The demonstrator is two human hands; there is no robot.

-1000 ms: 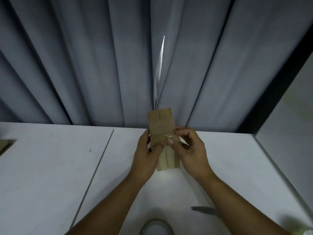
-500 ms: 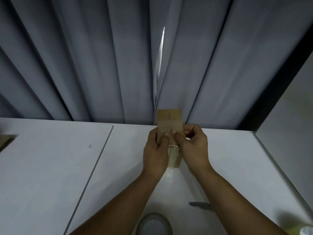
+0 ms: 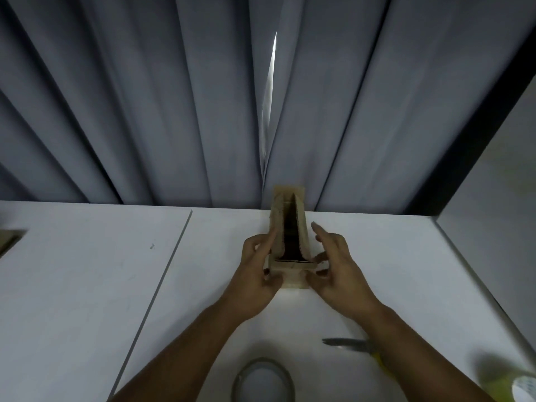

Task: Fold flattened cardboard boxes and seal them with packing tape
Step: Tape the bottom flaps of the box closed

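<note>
Small cardboard box [image 3: 291, 268] is held upright over the table [image 3: 87, 271], dark gap showing. L hand [image 3: 256, 271] grips box's left side w/ fingers & thumb. R hand [image 3: 336, 268] pinches its low right corner, other fingers straight. Tape roll [image 3: 262, 361] & knife [image 3: 345, 343] lie nearer the person than box.

Count: one cardboard box [image 3: 291, 268], centre. Two hands: left hand [image 3: 255, 274], right hand [image 3: 336, 271]. One tape roll [image 3: 262, 360], bottom centre. One knife [image 3: 348, 344], lower right. One cardboard piece [image 3: 10, 239], left edge.
</note>
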